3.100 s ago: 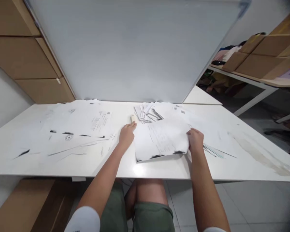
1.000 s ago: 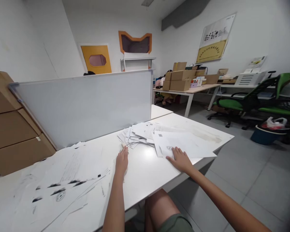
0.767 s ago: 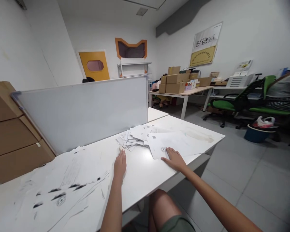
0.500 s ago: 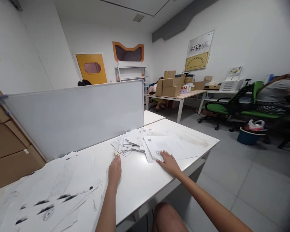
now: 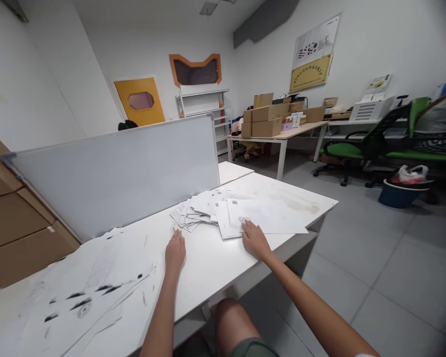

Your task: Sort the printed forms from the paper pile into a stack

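My left hand rests on the white desk, fingers together around a small pale block that looks like an eraser; most of it is hidden. At the near edge of a white paper sheet is my right hand, its fingers closed over the edge beside a round printed mark. The thumb is partly hidden. Another sheet lies beneath, sticking out to the left. Just behind these is a messy heap of papers. More sheets with dark smudges and a round mark spread across the desk at left.
A whiteboard panel stands along the desk's back edge. Brown cartons are stacked at far left. Beyond, another table carries boxes. Green chairs and a blue bin stand on the floor at right.
The top sheet has turned and shifted slightly right, baring more of the sheet below. My right hand's fingers have drawn in at its edge. The view has swung slightly; my left hand stays put.
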{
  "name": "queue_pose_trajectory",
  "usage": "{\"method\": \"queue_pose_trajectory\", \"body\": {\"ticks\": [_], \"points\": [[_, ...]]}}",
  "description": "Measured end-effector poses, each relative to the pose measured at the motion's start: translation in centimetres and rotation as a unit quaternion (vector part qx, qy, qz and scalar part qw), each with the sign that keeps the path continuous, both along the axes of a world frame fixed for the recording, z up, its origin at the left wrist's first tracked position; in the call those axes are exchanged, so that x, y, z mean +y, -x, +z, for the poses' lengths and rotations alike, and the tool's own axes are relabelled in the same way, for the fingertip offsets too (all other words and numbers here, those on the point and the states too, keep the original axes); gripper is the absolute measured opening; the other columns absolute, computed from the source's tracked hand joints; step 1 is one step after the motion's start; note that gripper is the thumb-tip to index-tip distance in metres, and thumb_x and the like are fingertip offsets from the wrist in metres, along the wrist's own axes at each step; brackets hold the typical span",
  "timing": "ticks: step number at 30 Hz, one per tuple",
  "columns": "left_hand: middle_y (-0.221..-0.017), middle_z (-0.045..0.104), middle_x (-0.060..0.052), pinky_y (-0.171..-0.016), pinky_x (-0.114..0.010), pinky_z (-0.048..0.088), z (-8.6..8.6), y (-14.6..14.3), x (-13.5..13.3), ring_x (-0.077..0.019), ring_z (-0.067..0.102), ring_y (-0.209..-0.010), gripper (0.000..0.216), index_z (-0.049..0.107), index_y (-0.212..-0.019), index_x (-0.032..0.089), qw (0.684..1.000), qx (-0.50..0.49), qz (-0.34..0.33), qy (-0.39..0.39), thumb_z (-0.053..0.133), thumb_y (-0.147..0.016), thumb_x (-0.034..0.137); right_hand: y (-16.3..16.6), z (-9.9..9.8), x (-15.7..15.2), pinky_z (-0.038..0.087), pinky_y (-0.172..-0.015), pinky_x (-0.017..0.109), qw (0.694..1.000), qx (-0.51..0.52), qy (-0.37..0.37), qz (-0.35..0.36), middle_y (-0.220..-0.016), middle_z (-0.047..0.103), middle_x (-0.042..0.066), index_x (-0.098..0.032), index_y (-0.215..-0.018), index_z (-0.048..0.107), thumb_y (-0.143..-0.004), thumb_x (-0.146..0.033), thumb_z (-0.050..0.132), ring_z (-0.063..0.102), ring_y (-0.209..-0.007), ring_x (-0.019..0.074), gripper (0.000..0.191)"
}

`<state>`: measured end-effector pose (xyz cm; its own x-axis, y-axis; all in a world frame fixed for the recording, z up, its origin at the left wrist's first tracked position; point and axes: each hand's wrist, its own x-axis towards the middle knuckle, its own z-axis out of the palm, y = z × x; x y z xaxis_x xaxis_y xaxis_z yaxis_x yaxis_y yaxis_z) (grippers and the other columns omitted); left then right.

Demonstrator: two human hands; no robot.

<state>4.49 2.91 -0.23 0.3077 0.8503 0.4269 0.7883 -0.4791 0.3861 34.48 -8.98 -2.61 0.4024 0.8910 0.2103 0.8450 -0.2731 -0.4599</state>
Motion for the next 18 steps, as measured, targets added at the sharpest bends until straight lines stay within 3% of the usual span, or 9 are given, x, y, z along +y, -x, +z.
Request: {"method": "queue_pose_trajectory", "body": {"ticks": [3,6,9,13,18], "points": [[-0.149,0.05,-0.017,-0.103,-0.046,0.048,-0.5,-0.4,0.1,-0.031,0.057,-0.128,0.049,0.055,-0.138,0.013,0.998,0.049,0.005,-0.036,0.038,-0.097,0.035,1.0,0.1,1.8,0.013,-0.122,0.045,0.998,0.009,0.026,0.054,-0.162,0.026,0.014,-0.008,-0.149,0.042,-0.095,-0.028,0.033,0.018,-0.152,0.0236,0.058],[-0.15,0.049,-0.015,-0.099,-0.043,0.051,-1.2,-0.4,0.5,-0.0299,0.06,-0.122,0.05,0.053,-0.14,0.016,0.996,0.073,0.007,-0.049,0.037,-0.097,0.035,3.0,0.2,3.6,0.01,-0.121,0.052,0.998,0.026,0.056,0.016,-0.164,0.015,0.019,-0.004,-0.155,0.029,-0.096,-0.051,0.037,0.011,-0.153,0.0302,0.076],[-0.152,0.047,-0.012,-0.098,-0.041,0.051,-1.4,-0.3,0.6,-0.0287,0.061,-0.121,0.05,0.051,-0.141,0.017,0.996,0.076,0.015,-0.047,0.035,-0.097,0.033,4.5,-0.1,4.3,0.007,-0.121,0.054,0.998,0.009,0.062,-0.003,-0.163,0.014,0.022,0.0,-0.156,0.019,-0.092,-0.054,0.043,0.01,-0.153,0.0329,0.088],[-0.151,0.048,-0.014,-0.106,-0.043,0.047,-1.1,-0.4,-0.2,-0.0291,0.054,-0.131,0.051,0.051,-0.141,0.014,0.996,0.079,0.007,-0.047,0.034,-0.097,0.033,4.7,-0.2,3.8,0.011,-0.119,0.057,0.997,-0.007,0.077,-0.015,-0.162,0.021,0.023,0.0,-0.155,0.024,-0.095,-0.04,0.038,0.018,-0.151,0.0343,0.074],[-0.15,0.049,-0.015,-0.106,-0.043,0.047,-0.6,-0.8,-1.2,-0.029,0.053,-0.133,0.05,0.052,-0.139,0.013,0.997,0.074,0.015,-0.036,0.033,-0.097,0.033,4.1,0.2,2.9,0.011,-0.119,0.057,0.997,0.007,0.074,0.005,-0.161,0.022,0.023,0.002,-0.153,0.028,-0.097,-0.049,0.034,0.017,-0.151,0.0353,0.076]]}}
